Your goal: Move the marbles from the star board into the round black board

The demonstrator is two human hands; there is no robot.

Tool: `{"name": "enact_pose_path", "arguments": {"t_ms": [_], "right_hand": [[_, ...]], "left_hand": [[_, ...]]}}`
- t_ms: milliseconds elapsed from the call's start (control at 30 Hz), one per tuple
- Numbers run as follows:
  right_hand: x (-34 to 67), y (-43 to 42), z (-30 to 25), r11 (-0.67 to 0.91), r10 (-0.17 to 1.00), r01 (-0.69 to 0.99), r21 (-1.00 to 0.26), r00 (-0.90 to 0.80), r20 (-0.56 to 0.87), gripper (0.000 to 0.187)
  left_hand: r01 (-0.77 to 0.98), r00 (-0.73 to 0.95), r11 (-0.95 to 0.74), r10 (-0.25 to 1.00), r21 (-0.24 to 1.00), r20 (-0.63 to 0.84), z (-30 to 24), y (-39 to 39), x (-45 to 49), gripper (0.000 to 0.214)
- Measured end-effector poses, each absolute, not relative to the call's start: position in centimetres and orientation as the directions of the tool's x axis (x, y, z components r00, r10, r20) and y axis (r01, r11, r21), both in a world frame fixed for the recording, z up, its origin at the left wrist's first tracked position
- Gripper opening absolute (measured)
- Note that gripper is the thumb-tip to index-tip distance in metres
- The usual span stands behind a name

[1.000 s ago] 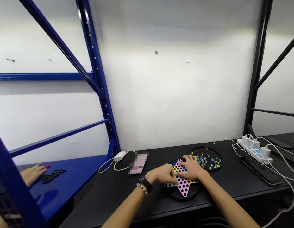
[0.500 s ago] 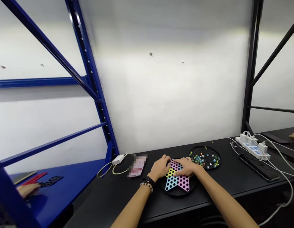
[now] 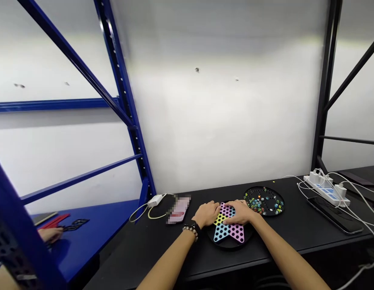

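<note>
A star-shaped game board (image 3: 228, 227) in pink, yellow and blue with rows of black holes lies on a round black tray (image 3: 233, 243) on the black table. My left hand (image 3: 207, 213) rests on the board's upper left edge, fingers curled over it. My right hand (image 3: 241, 212) presses on the upper right part, fingers bent over the rim. Just behind and to the right sits a second round black tray (image 3: 264, 200) holding several coloured marbles.
A blurred pink phone (image 3: 178, 210) and a white charger with cable (image 3: 153, 200) lie left of the board. A power strip (image 3: 326, 187) with plugs and a dark phone (image 3: 334, 215) sit at the right. Another person's hand (image 3: 49, 234) rests on the blue shelf (image 3: 93, 225) at the left.
The star board has turned from tilted with a point toward me to lying squarer on the tray. Both my hands have shifted to its far edge. The other person's hand has moved slightly.
</note>
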State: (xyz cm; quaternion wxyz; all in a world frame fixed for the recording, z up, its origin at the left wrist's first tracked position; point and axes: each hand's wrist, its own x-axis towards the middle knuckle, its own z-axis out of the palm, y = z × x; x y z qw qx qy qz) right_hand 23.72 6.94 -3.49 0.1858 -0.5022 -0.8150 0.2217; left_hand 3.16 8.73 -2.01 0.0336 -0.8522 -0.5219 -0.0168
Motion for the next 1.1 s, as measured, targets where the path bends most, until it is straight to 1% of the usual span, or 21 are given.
{"name": "enact_pose_path", "arguments": {"t_ms": [200,467,500,533,600,667,700,733,767,800,833,867,900,933,1000,1067,1100], "right_hand": [[23.8,7.1,-3.6,0.401,0.898,0.748,-0.529,-0.434,0.067,0.091],[23.6,7.1,-3.9,0.413,0.899,0.727,-0.549,-0.422,0.117,0.082],[23.6,7.0,-3.9,0.405,0.904,0.717,-0.567,-0.406,0.133,0.077],[23.7,7.0,-3.9,0.395,0.912,0.698,-0.597,-0.377,0.163,0.071],[23.8,7.0,-3.6,0.374,0.927,0.625,-0.685,-0.264,0.266,0.056],[23.7,7.0,-3.1,0.378,0.916,0.515,-0.769,-0.09,0.39,0.044],[23.4,7.0,-2.7,0.388,0.901,0.446,-0.806,0.0,0.433,0.043],[23.0,7.0,-2.4,0.389,0.893,0.36,-0.848,0.077,0.442,0.044],[22.4,7.0,-2.0,0.368,0.905,0.246,-0.897,0.125,0.406,0.048],[21.7,7.0,-1.7,0.314,0.936,0.104,-0.944,0.131,0.326,0.052],[20.8,7.1,-1.5,0.217,0.973,-0.06,-0.974,0.095,0.211,0.057],[20.0,7.1,-1.4,0.095,0.995,-0.217,-0.972,0.022,0.092,0.061],[19.2,7.2,-1.4,-0.015,0.999,-0.348,-0.937,-0.051,0.003,0.063],[18.5,7.3,-1.5,-0.09,0.994,-0.453,-0.887,-0.097,-0.052,0.063],[17.8,7.6,-1.9,-0.127,0.991,-0.598,-0.791,-0.104,-0.08,0.055],[17.8,8.0,-2.5,-0.101,0.995,-0.67,-0.736,-0.062,-0.08,0.044],[18.0,8.2,-2.7,-0.093,0.995,-0.685,-0.723,-0.047,-0.084,0.04]], "left_hand": [[0.903,0.43,-0.428,0.9,-0.047,0.066,-1.9,9.1,2.8,0.049],[0.922,0.387,-0.384,0.905,-0.052,0.174,-1.2,8.6,2.7,0.05],[0.927,0.373,-0.373,0.907,-0.038,0.197,-1.1,8.6,2.7,0.05],[0.935,0.345,-0.356,0.909,0.003,0.232,-0.9,8.5,2.7,0.05],[0.941,0.257,-0.311,0.913,0.135,0.316,-0.2,8.5,2.8,0.051],[0.925,0.169,-0.281,0.907,0.254,0.385,0.7,8.3,3.4,0.055],[0.916,0.147,-0.281,0.898,0.284,0.414,1.2,8.2,4.0,0.057],[0.909,0.143,-0.294,0.886,0.296,0.442,1.7,8.0,4.7,0.058],[0.898,0.148,-0.318,0.869,0.304,0.472,2.2,7.7,5.5,0.057],[0.884,0.166,-0.352,0.85,0.306,0.5,2.6,7.4,6.4,0.055],[0.872,0.19,-0.388,0.831,0.299,0.523,3.0,7.1,7.4,0.053],[0.861,0.23,-0.425,0.815,0.279,0.532,3.2,6.9,8.3,0.049],[0.854,0.266,-0.454,0.802,0.255,0.535,3.3,6.6,9.1,0.046],[0.848,0.301,-0.478,0.79,0.23,0.534,3.3,6.4,9.8,0.042],[0.839,0.363,-0.509,0.786,0.191,0.501,3.0,6.3,10.6,0.037],[0.826,0.409,-0.532,0.795,0.19,0.449,2.5,6.3,10.8,0.032],[0.814,0.423,-0.542,0.8,0.21,0.426,2.2,6.3,10.8,0.028]]}}
